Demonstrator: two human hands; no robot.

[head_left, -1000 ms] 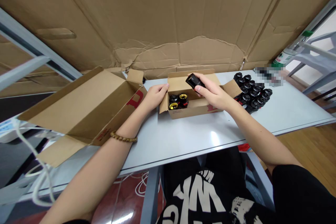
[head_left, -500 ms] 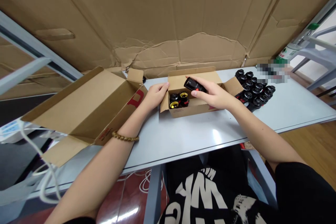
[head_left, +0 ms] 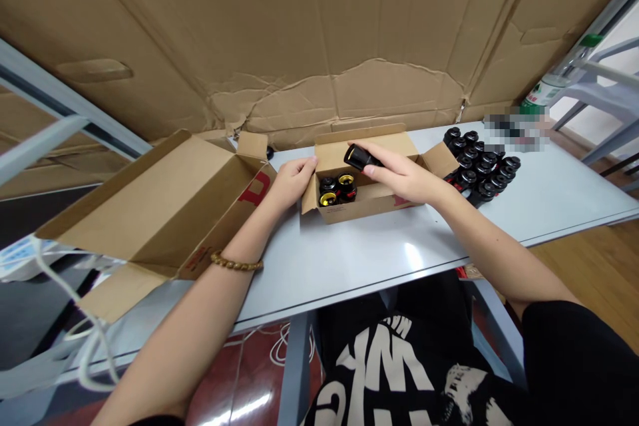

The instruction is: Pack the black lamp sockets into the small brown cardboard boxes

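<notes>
A small open cardboard box (head_left: 357,213) sits on the table, with several black flashlights (head_left: 338,190) standing upright in its left end; some show gold inside their tops. My right hand (head_left: 399,174) is closed around another black flashlight (head_left: 360,157), tilted above the box with its wide end facing left. At the box's left end, my left hand (head_left: 295,180) pinches the edge by the side flap. Many more black flashlights (head_left: 484,166) stand grouped on the table to the right of the box.
A larger open cardboard box (head_left: 164,196) lies tilted at the left of the table (head_left: 359,259). Tall cardboard (head_left: 339,26) walls the back. A green-capped bottle (head_left: 559,80) stands at the far right, near a grey chair (head_left: 594,90). White cables (head_left: 87,346) hang at the left.
My right hand has turned the flashlight slightly, so its gold-rimmed wide end now shows. My left hand stays at the box's edge. The whole view has shifted a little.
</notes>
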